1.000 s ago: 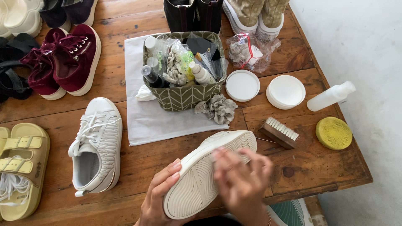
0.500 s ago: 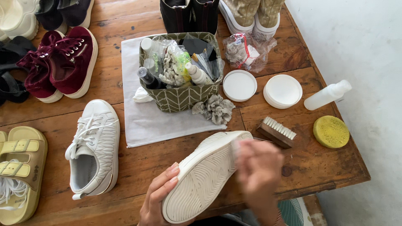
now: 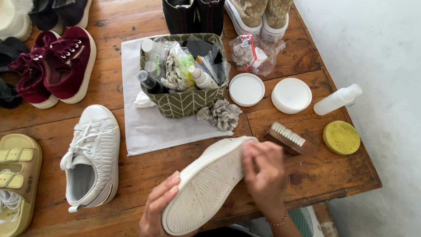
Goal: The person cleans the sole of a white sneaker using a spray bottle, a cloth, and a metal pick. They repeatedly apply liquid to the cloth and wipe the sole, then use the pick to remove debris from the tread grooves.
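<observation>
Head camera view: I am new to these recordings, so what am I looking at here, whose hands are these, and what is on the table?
There is no machine here. A person wears one camera on the head, looking down at their own two bare hands over a brown wooden table.

The left hand grips a white sneaker with its pale ribbed sole turned up, holding it at the heel end. The right hand is at the toe end; it is blurred, so what it holds, if anything, is unclear.

On the table lie the matching white lace-up sneaker, a pair of maroon velvet sneakers, a patterned fabric basket of bottles and cloths on a white cloth, a wooden bristle brush, a round yellow sponge, two white round lids and a clear plastic bottle.
</observation>
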